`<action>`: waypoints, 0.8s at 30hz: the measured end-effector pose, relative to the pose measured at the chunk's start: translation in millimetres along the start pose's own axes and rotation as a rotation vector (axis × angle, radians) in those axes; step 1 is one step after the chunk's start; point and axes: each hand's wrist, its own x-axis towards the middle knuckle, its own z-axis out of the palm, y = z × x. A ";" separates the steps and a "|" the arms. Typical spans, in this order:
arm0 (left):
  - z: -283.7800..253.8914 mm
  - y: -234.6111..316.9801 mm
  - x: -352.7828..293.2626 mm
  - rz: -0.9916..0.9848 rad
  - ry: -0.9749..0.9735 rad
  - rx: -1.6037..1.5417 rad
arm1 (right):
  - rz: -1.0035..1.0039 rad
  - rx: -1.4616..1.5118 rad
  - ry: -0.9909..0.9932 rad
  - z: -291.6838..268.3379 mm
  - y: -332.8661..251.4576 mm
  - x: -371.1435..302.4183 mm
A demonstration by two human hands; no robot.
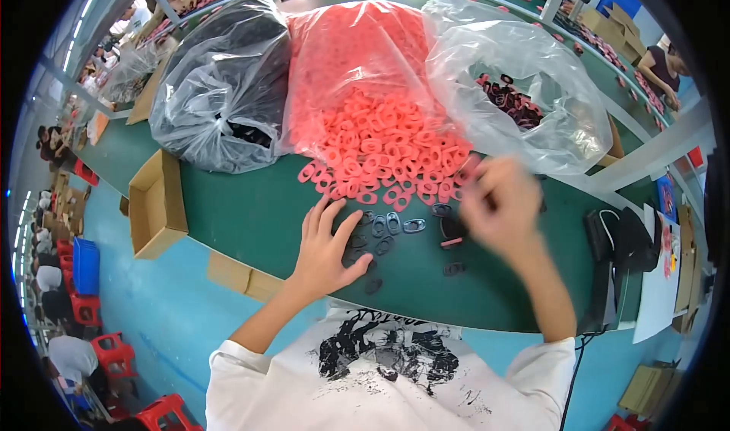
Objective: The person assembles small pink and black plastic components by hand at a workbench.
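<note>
My left hand [325, 252] rests on the green table with its fingers spread, holding nothing. Its fingertips reach the near edge of a spread pile of pink oval rings [372, 146]. Beside its thumb lie several dark oval rings [392, 223], some glossy. My right hand [498, 207] is smeared by motion at the pile's right edge, and what its fingers hold, if anything, does not show clearly. Just left of it sits a small black piece with a pink edge [452, 233]. A single dark ring [454, 269] lies nearer to me.
Behind the pile stands a clear bag of pink rings [357, 43]. A bag of black parts [220, 89] is to its left, an opened bag of dark and pink pieces [525, 58] to its right. An empty cardboard box [158, 207] sits at the left edge. A metal post [654, 150] rises at right.
</note>
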 end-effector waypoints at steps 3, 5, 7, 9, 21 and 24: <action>6.2 -5.4 16.2 0.007 0.052 -0.027 | 0.472 -0.188 0.074 -18.4 86.9 19.4; 11.1 -1.2 30.0 0.055 0.042 -0.092 | 0.319 -0.608 -0.003 -31.1 139.9 17.3; 9.7 -3.2 32.9 0.079 0.008 -0.087 | 0.277 -0.548 0.011 -17.0 126.2 4.7; -0.6 -3.5 20.7 0.077 -0.027 -0.099 | 0.245 -0.319 -0.050 -1.6 74.0 -13.6; 13.8 27.5 9.0 0.212 -0.223 -0.062 | 0.160 -0.088 -0.532 16.9 -29.6 -92.2; 16.0 31.9 13.6 0.236 -0.138 -0.065 | 0.108 -0.105 -0.487 23.5 -31.5 -85.4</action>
